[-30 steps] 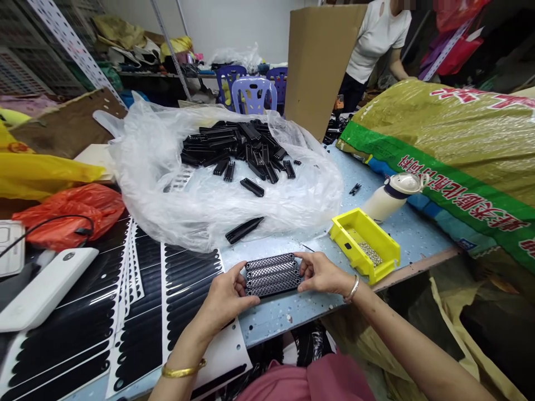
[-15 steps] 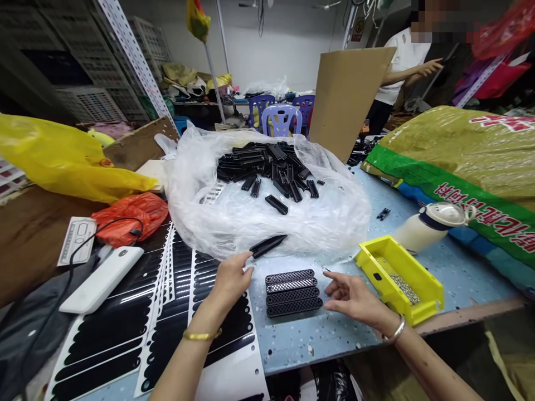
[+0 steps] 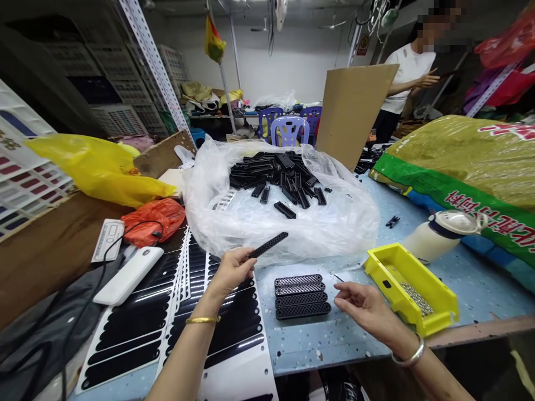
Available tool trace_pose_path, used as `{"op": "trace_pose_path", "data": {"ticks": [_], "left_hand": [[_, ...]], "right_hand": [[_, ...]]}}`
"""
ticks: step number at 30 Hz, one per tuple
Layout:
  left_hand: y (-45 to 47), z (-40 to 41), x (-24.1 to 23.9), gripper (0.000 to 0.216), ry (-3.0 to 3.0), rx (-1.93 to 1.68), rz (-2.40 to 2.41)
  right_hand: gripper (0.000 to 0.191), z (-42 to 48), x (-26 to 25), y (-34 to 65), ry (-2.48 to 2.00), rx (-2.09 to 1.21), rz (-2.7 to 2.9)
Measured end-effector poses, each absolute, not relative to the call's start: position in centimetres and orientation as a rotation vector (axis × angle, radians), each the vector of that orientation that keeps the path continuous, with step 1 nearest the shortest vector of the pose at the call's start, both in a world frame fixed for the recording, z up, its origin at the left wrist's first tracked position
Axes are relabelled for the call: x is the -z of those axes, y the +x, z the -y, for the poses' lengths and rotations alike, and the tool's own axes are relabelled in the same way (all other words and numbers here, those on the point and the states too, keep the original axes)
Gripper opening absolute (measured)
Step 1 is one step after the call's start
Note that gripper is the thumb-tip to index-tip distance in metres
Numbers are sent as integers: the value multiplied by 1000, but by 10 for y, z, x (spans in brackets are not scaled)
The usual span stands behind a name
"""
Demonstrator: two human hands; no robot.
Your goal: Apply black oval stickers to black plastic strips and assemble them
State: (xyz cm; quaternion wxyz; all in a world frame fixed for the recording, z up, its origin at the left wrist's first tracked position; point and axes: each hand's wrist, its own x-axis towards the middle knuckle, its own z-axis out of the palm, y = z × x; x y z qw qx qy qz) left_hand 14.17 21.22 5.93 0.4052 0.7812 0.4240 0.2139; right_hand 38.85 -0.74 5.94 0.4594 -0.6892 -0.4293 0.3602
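Note:
Pinched between the thumb and fingers of my left hand (image 3: 234,273) is one end of a black lattice-patterned strip (image 3: 270,244). The strip points up and to the right, above the near edge of the clear plastic bag (image 3: 355,228). Several like strips (image 3: 301,296) lie side by side on the blue speckled table. To their right, apart from them, is my right hand (image 3: 365,309), its fingers curled. A thin dark pointed thing (image 3: 337,277) sticks out at its fingertips; most of it is hidden. Many black pieces (image 3: 286,172) are heaped on the bag.
At right stand a yellow bin (image 3: 443,301) of small metal parts and a cream bottle (image 3: 438,236). Sheets of black strips (image 3: 134,328), a white device (image 3: 129,275) and a red bag (image 3: 156,223) lie left. A cardboard sheet (image 3: 355,114) and a person (image 3: 407,78) are behind.
My left hand has turned the strip, so its lattice face shows instead of its edge. The whole view has shifted slightly. My right hand stays beside the laid-out strips.

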Motion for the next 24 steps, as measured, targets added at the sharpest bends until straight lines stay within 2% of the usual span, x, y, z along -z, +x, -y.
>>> {"op": "trace_pose_path", "data": {"ticks": [4,10,15,19,21,24], "left_hand": [[116,-181,-76,45,1598,-710,-918],[104,-143,-93,42,1341,-700,-791],[107,-118,-91,37,1496,-675,-765],[111,-98,-89,29,1689,-762,-810],[114,-93,-88,37,1543,-768,-826],[118,-90,-81,51,1341,-738,-837]], "right_hand": [[37,5,-71,380,-1643,-911,1034],[51,-23,-84,370,-1458,-1026,860],[64,-47,-93,360,-1168,-1406,746],[43,-40,-98,356,-1100,-1387,832],[37,-30,-96,357,-1139,-1310,918],[39,-13,-90,359,-1289,-1142,1104]]}}
